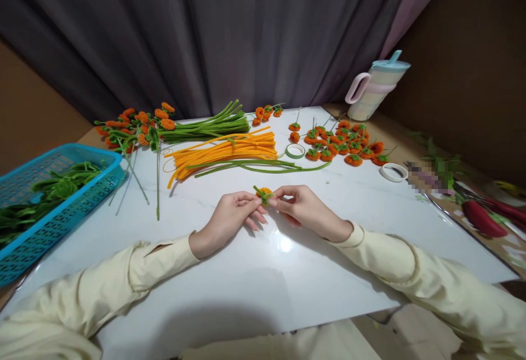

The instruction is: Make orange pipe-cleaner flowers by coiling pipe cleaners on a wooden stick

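Note:
Between my two hands, just above the white tabletop, is a small pipe-cleaner flower, orange-yellow with green strands on it. My left hand pinches its left side between thumb and index finger, the other fingers loosely spread below. On the other side, the fingertips of my right hand are closed on the flower's green part. Beyond the hands lie a bundle of yellow-orange pipe cleaners and a few loose green pipe cleaners. A thicker green pipe-cleaner bundle sits behind them.
Many orange flower heads lie at the back right, near tape rolls. Stemmed orange flowers are at the back left. A blue basket holds green leaves. Red-handled scissors and a lidded cup stand to the right.

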`<state>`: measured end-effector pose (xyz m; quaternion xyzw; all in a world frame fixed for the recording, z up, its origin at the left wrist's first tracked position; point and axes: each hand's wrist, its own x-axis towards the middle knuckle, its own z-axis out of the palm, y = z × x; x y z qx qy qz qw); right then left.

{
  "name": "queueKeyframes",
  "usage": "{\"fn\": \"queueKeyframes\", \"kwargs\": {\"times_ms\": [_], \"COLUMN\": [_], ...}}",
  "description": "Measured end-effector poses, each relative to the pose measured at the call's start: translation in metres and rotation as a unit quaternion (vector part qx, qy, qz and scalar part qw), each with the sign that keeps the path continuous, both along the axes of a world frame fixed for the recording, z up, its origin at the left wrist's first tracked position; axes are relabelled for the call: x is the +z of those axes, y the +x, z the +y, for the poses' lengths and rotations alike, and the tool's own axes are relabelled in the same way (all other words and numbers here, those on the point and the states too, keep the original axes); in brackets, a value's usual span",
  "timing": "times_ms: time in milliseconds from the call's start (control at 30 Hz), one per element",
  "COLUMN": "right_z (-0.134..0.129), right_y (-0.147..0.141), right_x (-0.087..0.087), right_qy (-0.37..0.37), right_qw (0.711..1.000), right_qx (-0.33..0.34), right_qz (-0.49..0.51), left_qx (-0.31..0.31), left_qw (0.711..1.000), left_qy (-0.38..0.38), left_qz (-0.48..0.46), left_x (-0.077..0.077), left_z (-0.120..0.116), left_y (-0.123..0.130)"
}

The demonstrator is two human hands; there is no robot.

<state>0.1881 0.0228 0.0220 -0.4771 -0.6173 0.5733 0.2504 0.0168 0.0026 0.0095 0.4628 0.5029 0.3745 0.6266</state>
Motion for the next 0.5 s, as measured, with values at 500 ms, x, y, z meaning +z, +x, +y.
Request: {"fn": "queueKeyframes", "kwargs": {"times_ms": [500], "right_z": [0.003], "right_y": [0.001], "right_x": [-0.016], "right_qy": [0.302], "right_qw": [0.951], "right_qx": [0.018], "right_qz": [-0.070], "left_qx": [-0.040], "left_qw": [0.999], "left_qy": [-0.017], "left_qz": [0.006], "left_x": [0.005], "left_z": [-0.001], "left_y": [0.000]}}
